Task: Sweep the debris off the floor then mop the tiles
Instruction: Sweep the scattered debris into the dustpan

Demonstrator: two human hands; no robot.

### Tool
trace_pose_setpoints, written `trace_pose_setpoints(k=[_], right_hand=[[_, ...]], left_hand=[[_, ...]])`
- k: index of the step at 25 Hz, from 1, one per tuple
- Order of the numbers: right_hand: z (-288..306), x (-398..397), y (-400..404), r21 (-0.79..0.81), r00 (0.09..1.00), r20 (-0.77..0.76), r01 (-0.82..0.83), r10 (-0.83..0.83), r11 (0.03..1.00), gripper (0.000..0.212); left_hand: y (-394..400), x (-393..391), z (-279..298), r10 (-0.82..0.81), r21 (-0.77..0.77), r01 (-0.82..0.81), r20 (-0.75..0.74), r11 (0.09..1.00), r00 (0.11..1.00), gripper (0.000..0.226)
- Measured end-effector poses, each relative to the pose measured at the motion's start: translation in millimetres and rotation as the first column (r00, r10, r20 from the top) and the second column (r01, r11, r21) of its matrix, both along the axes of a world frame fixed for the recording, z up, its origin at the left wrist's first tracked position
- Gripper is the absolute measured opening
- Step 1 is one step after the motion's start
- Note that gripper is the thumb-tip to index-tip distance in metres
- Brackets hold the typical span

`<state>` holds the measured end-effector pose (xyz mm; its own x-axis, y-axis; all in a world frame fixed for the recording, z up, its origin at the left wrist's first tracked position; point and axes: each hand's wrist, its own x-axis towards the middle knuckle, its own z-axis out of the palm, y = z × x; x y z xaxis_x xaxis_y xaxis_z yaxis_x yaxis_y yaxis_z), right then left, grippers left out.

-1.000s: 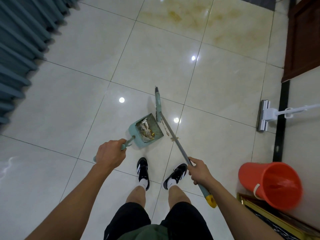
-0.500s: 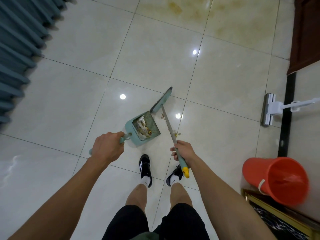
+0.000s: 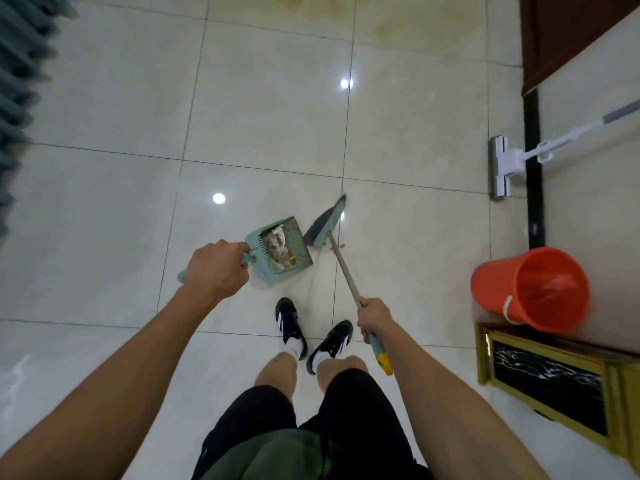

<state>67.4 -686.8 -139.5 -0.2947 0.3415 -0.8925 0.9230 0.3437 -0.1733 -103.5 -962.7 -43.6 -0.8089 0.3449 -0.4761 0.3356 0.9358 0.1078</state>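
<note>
Head view, step: sweeping, late stage; mopping not yet begun.
Left hand (image 3: 216,268): closed in a fist round the handle of the teal dustpan (image 3: 280,249); pan mouth turned toward 2 o'clock, facing the broom.
Dustpan load: crumpled paper and yellowish scraps (image 3: 277,252) heaped inside, against the comb teeth.
Right hand (image 3: 375,320): wrapped shut round the broom (image 3: 341,268) shaft, low on the grip, yellow end cap poking out behind the wrist toward 5 o'clock.
Broom head (image 3: 325,225): just beside the pan's open lip, at 1 o'clock from it; touching the tile or lifted, cannot tell.
Leftover debris (image 3: 341,244): a few small brownish flecks on the tile just right of the broom shaft, at 3 o'clock from the pan, outside it.
Floor stains (image 3: 388,26): yellow-brown smears on the tiles at 12 o'clock, well apart from the pan; likely mop work.
Mop (image 3: 500,171): white flat head on the floor at 2 o'clock, handle leaning on the wall, untouched.
Bucket (image 3: 533,289): orange, tipped on its side at 3 o'clock, near the wall.
Next move, as judged: short strokes dragging the last flecks leftward into the pan, pan lip pressed flat to the tile; then emptying the pan and swapping to the mop.
</note>
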Motion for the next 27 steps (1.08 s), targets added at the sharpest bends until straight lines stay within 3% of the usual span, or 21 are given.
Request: trace_pose_setpoints(k=[5,11,17,21,27], right_hand=[[13.4,52.1,16.5,-0.010,1.000,0.026,-0.005,0.005,1.000,0.051],[35.6,104.0,43.7,0.068,0.981,-0.128,0.159,-0.149,0.985,0.054],[39.9,102.4,50.8,0.159,0.985,-0.131,0.128,-0.108,0.979,0.052],[14.7,78.4,52.2,0.238,0.997,-0.073,0.012,0.006,0.971,0.050],[3.0,67.1,-1.0,0.146,0.997,0.012,-0.081,0.080,0.986,0.033]], left_hand=[[25.1,10.6,1.3,-0.097,-0.020,0.097,0.008,0.995,0.995,0.022],[45.1,25.0,8.7,-0.183,-0.052,0.183,0.004,0.982,0.983,0.016],[44.6,10.0,8.9,-0.194,-0.031,0.194,0.025,0.980,0.981,0.013],[36.3,-7.5,-2.2,-0.220,-0.027,0.221,0.017,0.975,0.975,0.013],[26.1,-14.1,-15.4,-0.193,-0.006,0.193,0.019,0.981,0.981,0.017]])
